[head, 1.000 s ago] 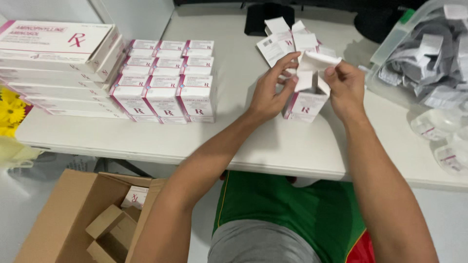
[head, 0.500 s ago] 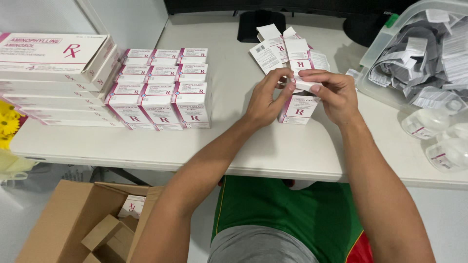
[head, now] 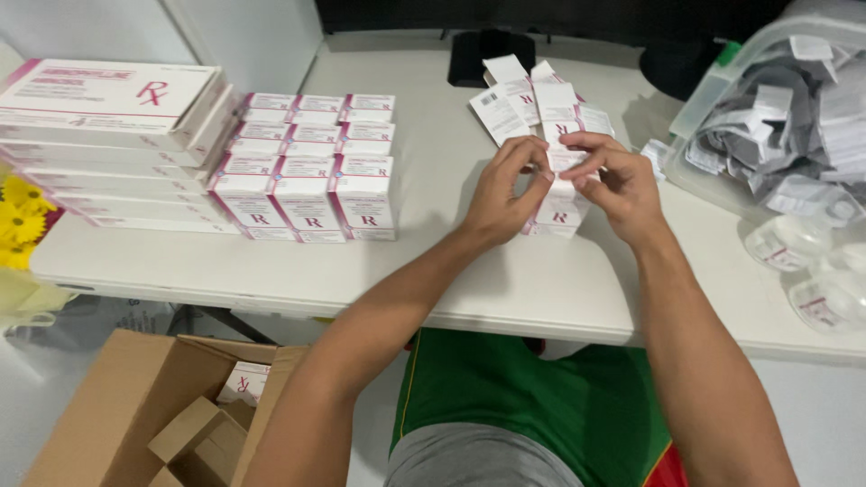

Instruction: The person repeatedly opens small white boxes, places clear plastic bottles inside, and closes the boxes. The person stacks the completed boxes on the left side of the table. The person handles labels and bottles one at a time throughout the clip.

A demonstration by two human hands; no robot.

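Grip: both hands were closed on one small white carton (head: 559, 209); I saw the left hand (head: 505, 194) pinching its left side and the right hand (head: 618, 185) curled over its top.
Carton position: upright on the white table (head: 433, 261), just in front of loose flat cartons (head: 532, 104).
Surface: a block of packed cartons (head: 311, 167) stood in rows to the left, beside stacked long boxes (head: 108, 135).
Right edge: I noted a clear bin (head: 776, 117) of folded leaflets.
Room: an open cardboard box (head: 153, 415) sat on the floor below the table's edge; a plain pale wall (head: 244, 36) rose behind.
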